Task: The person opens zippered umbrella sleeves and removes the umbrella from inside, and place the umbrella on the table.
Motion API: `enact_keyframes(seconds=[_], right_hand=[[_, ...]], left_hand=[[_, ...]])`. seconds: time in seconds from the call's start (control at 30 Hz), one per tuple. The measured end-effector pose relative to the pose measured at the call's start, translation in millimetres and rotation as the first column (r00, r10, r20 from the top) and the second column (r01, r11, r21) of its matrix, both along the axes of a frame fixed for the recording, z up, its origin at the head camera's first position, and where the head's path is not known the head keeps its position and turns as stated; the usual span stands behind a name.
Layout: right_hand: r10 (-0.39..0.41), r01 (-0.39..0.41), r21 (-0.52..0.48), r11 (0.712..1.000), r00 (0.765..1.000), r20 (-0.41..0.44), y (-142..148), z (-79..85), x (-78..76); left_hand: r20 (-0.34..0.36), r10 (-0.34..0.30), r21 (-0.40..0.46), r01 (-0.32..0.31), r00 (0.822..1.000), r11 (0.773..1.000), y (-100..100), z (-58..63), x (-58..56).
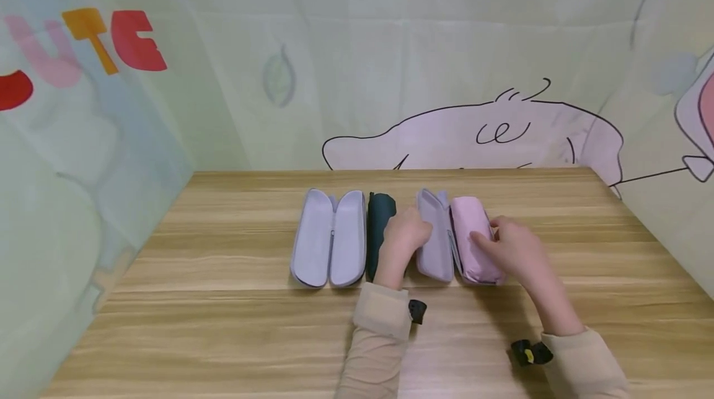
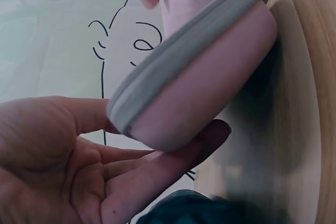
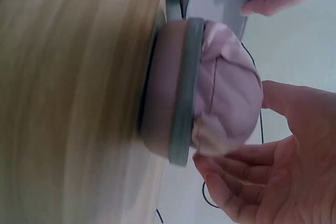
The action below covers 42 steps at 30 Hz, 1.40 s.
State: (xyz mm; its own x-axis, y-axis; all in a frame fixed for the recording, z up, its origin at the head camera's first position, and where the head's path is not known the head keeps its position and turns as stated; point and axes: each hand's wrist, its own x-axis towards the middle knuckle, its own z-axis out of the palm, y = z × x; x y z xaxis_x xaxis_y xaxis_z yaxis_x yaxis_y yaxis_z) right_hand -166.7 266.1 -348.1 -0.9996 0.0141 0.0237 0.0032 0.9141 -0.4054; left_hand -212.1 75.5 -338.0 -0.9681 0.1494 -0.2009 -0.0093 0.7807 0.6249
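Note:
An open glasses case, pink outside with a grey rim, lies on the table with its two halves side by side. My left hand grips its left half, thumb at the rim and fingers under the pink shell in the left wrist view. A rolled pink cloth pouch sits in the right half and bulges above the rim. My right hand holds this pouch between thumb and fingers; the right wrist view shows its creased end. Whatever the pouch contains is hidden.
A dark green rolled pouch lies left of the pink case, partly behind my left forearm. Beside it a second glasses case lies open, with a pale lining. A printed cloth backdrop rises behind the wooden table.

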Motion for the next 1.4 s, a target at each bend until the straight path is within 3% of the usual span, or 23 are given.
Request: enact_keyframes(seconds=[0.4,0.73,1.03,1.4], right_hand=[[-0.096,0.088,0.134,0.987,0.994,0.057,-18.7,-2.6,-1.9],[-0.146,0.131,0.176,0.976,0.987,0.073,-28.9,-3.8,-2.5],[-0.14,0.113,0.171,0.979,0.978,0.154,-22.7,-8.4,-6.6],[-0.139,0.124,0.116,0.985,0.983,0.123,-17.2,-12.7,-10.5]], left_hand=[[0.019,-0.025,0.008,0.024,1.0,1.0,-2.1,-0.4,2.3],[0.016,-0.03,-0.008,0.03,0.999,1.0,-0.1,1.8,2.8],[0.013,-0.032,-0.006,0.032,0.999,0.999,-0.3,2.0,1.0],[-0.023,0.026,-0.029,-0.026,0.999,0.999,7.8,-6.8,-4.4]])
